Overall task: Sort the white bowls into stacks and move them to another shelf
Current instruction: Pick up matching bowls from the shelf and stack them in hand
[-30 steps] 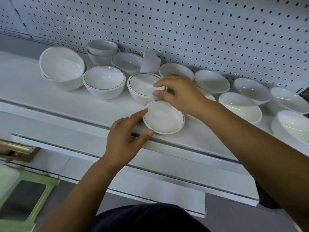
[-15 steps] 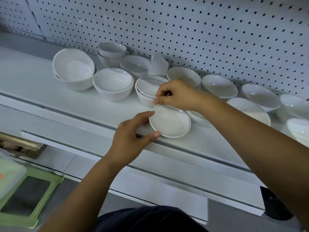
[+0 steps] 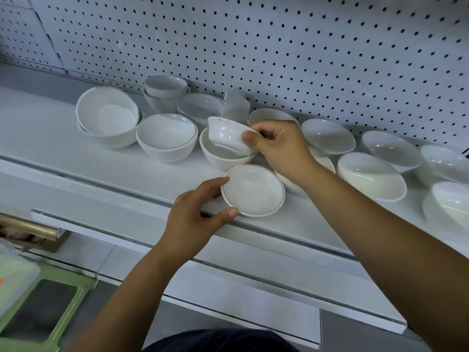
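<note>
A small white bowl [image 3: 229,134] hangs tilted over the shelf [image 3: 50,138], its outer wall turned toward the camera. The right hand [image 3: 281,146] pinches its right edge, thumb on the outside and fingers curled behind, so that grip is closed on the bowl. The bowl's lower side dips into the mouth of a deeper bowl [image 3: 223,157] standing right beneath it. Just in front, at the shelf's front lip, a shallow dish [image 3: 253,190] with a thin dark rim line sits upright. The left hand [image 3: 193,219] holds its left edge, forefinger at the far rim and thumb at the near rim, a narrow grip around the dish. The right wrist covers most of another bowl [image 3: 323,161] behind the dish. To the right, wide shallow bowls [image 3: 371,175] crowd close together, some overlapping. To the left stand a line-rimmed bowl [image 3: 166,135], a large bowl [image 3: 109,118] nested in another, and at the back a stack of two [image 3: 165,92]. A pegboard [image 3: 304,47] backs the shelf. A green plastic frame [image 3: 76,276] sits on the floor at lower left.
</note>
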### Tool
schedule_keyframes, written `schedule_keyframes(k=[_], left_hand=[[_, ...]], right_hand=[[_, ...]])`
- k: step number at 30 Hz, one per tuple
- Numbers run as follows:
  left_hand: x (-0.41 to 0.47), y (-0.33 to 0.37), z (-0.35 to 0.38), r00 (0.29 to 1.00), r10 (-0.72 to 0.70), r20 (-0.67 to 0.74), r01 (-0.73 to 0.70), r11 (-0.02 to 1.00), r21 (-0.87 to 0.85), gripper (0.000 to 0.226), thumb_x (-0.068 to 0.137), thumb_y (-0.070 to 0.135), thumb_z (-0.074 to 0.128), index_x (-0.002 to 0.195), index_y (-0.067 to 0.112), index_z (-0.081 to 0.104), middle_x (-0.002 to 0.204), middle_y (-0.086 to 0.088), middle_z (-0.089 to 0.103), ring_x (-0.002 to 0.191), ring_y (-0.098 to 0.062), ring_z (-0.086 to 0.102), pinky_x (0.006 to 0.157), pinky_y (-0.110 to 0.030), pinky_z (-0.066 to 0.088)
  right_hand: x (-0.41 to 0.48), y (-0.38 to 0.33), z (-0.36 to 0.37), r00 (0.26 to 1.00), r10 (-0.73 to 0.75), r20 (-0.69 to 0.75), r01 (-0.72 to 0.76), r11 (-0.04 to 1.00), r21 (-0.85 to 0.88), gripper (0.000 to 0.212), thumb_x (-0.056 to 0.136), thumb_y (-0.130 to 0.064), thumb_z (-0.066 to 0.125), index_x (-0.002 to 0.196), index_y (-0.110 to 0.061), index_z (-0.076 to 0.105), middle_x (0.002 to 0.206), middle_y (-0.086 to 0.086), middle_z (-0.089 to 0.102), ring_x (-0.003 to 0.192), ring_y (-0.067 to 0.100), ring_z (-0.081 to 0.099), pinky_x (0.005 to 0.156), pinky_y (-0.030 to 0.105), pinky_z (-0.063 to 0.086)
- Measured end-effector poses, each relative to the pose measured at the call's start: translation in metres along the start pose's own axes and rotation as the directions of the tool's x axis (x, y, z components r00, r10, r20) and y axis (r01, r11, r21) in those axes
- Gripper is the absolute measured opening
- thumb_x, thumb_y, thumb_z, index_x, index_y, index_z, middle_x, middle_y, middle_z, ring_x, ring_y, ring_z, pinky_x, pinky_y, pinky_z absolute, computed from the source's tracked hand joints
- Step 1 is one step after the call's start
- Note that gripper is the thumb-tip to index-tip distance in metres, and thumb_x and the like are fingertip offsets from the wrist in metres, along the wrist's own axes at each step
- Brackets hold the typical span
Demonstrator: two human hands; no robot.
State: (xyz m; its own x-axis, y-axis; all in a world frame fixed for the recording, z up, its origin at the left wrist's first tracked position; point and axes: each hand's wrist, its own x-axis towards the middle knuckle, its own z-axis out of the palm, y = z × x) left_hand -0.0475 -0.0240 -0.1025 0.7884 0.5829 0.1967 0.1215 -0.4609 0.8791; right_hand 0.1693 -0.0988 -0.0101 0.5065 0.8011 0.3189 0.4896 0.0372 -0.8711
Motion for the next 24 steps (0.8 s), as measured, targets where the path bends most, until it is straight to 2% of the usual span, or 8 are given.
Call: schedule_keyframes(k=[6,9,11,12,14,17,21,24], left_hand=[[0.0,0.002,0.0,1.0,-0.001,0.016,0.002,1.0,-0.022,0.065,0.086,0.059,0.074,0.146,0.046,0.051,0.132,0.022,0.066,0.129,-0.006,0.059,0.092,-0.046,0.06],[0.001,0.003,0.0,1.0,-0.006,0.007,0.006,1.0,-0.01,0.069,0.085,0.063,0.072,0.148,0.048,0.048,0.13,0.02,0.068,0.127,-0.005,0.06,0.089,-0.045,0.061],[0.0,0.002,0.0,1.0,-0.005,-0.001,0.005,1.0,0.008,0.071,0.081,0.066,0.067,0.147,0.05,0.047,0.129,0.02,0.069,0.127,-0.007,0.061,0.09,-0.045,0.06],[0.0,0.002,0.0,1.0,-0.005,-0.001,0.005,1.0,0.011,0.071,0.081,0.067,0.066,0.147,0.051,0.047,0.129,0.021,0.069,0.127,-0.007,0.06,0.091,-0.046,0.06],[0.0,0.0,0.0,1.0,-0.003,0.004,0.003,1.0,0.011,0.069,0.082,0.066,0.066,0.147,0.052,0.046,0.13,0.021,0.068,0.129,-0.009,0.059,0.091,-0.046,0.059],[0.0,0.0,-0.001,1.0,0.011,0.013,-0.011,1.0,0.008,0.065,0.089,0.064,0.065,0.149,0.048,0.046,0.133,0.021,0.067,0.129,-0.007,0.059,0.093,-0.043,0.06],[0.001,0.004,0.0,0.999,0.036,0.02,-0.036,0.999,0.0,0.067,0.085,0.06,0.061,0.149,0.045,0.048,0.131,0.029,0.065,0.126,0.004,0.058,0.092,-0.023,0.056],[0.001,0.006,0.0,0.999,0.038,0.024,-0.038,0.999,0.011,0.066,0.087,0.059,0.058,0.15,0.042,0.048,0.131,0.025,0.066,0.122,0.005,0.06,0.089,-0.014,0.051]], right_hand=[[-0.036,-0.02,-0.013,0.995,-0.072,-0.062,0.075,0.997,0.035,0.017,0.093,-0.013,0.073,0.078,-0.022,0.073,0.071,-0.001,0.061,0.067,0.007,0.05,0.066,0.02,0.044],[-0.061,-0.026,-0.02,0.994,-0.104,-0.039,0.105,0.994,0.021,0.005,0.088,-0.017,0.075,0.085,-0.021,0.075,0.067,-0.018,0.064,0.061,-0.004,0.052,0.065,0.01,0.039],[-0.079,-0.026,-0.022,0.991,-0.136,-0.017,0.135,0.991,-0.005,0.007,0.084,-0.023,0.075,0.084,-0.029,0.078,0.075,-0.025,0.07,0.072,-0.007,0.063,0.072,0.006,0.042],[-0.086,-0.024,-0.023,0.986,-0.166,-0.005,0.166,0.986,-0.032,0.007,0.084,-0.027,0.075,0.086,-0.033,0.079,0.082,-0.025,0.072,0.081,-0.004,0.067,0.077,0.007,0.044],[-0.097,-0.017,-0.023,0.967,-0.252,0.03,0.254,0.96,-0.116,0.008,0.087,-0.028,0.073,0.089,-0.03,0.08,0.087,-0.011,0.074,0.094,0.015,0.072,0.088,0.012,0.046],[-0.105,-0.002,-0.024,0.928,-0.363,0.087,0.372,0.879,-0.299,0.012,0.09,-0.015,0.073,0.082,-0.01,0.08,0.079,0.002,0.072,0.087,0.036,0.068,0.104,0.017,0.043],[-0.111,0.018,-0.018,0.876,-0.458,0.151,0.476,0.774,-0.417,0.015,0.088,0.006,0.076,0.083,-0.007,0.079,0.08,-0.001,0.07,0.075,0.019,0.06,0.109,0.041,0.048],[-0.113,0.026,-0.013,0.874,-0.466,0.135,0.476,0.768,-0.428,0.017,0.09,0.01,0.072,0.085,-0.005,0.078,0.082,0.0,0.07,0.074,0.016,0.057,0.113,0.044,0.045]])
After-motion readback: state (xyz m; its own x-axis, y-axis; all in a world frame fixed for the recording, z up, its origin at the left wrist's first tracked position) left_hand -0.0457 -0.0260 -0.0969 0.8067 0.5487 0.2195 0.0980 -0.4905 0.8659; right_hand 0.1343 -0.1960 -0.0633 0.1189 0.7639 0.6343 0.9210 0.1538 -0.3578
